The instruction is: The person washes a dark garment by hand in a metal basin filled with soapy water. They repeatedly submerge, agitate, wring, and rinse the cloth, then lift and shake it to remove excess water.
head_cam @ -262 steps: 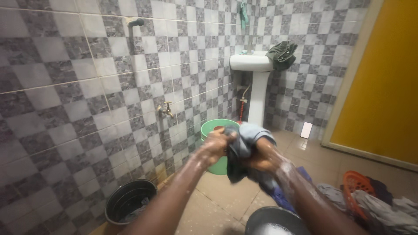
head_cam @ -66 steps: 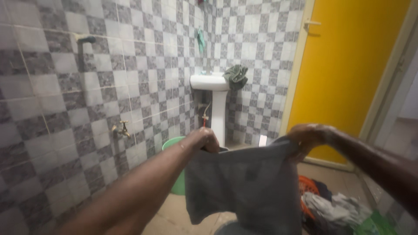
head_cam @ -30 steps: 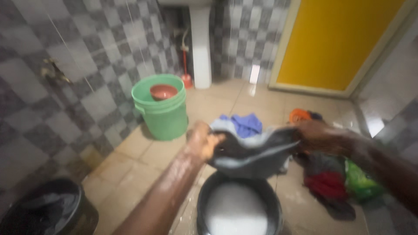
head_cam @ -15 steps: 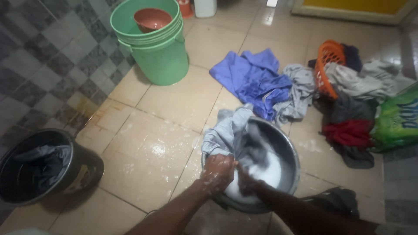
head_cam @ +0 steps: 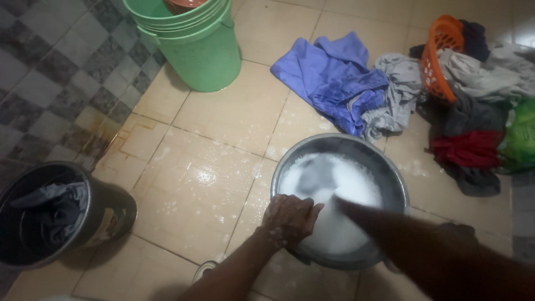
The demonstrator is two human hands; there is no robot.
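Both hands are now down at the round grey metal basin of white suds (head_cam: 390,184). Half a second ago the grey cloth (head_cam: 313,177) hung over its rim; we now find it sunk mid-basin. The left hand (head_cam: 290,218) curls on the near rim; the right hand (head_cam: 341,204) is in foam, fingers unreadable.

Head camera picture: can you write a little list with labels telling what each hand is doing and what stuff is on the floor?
left hand: rests on the near rim of the metal basin, fingers curled over the edge, soapy
right hand: plunged into the suds, hidden under the foam
in the basin: white foam, with a grey cloth just showing through
left of the basin: black bucket with dark cloth inside
top: green bucket
top right: blue garment, orange basket among piled clothes
floor: wet beige tiles with foam flecks
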